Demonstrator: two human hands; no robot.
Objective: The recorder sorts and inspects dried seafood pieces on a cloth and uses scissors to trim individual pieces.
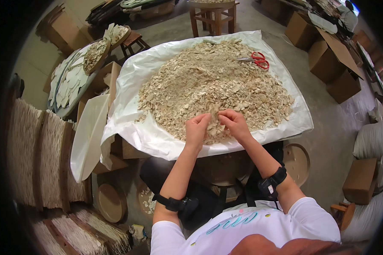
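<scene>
A heap of pale, dry flakes (191, 85) is covering much of a white sheet (134, 76) before the person. The left hand (196, 128) is pinching a beige flake (215, 111) in its fingertips, and the right hand's (235, 123) grip is pinching that same piece from the other side; both are holding it over the heap's near edge. Red-handled scissors (252, 59) are lying on the heap's far right part, well apart from the hands. Beyond the sheet a wooden stool (219, 21) is standing, and cardboard boxes (328, 59) are sitting off to the right.
</scene>
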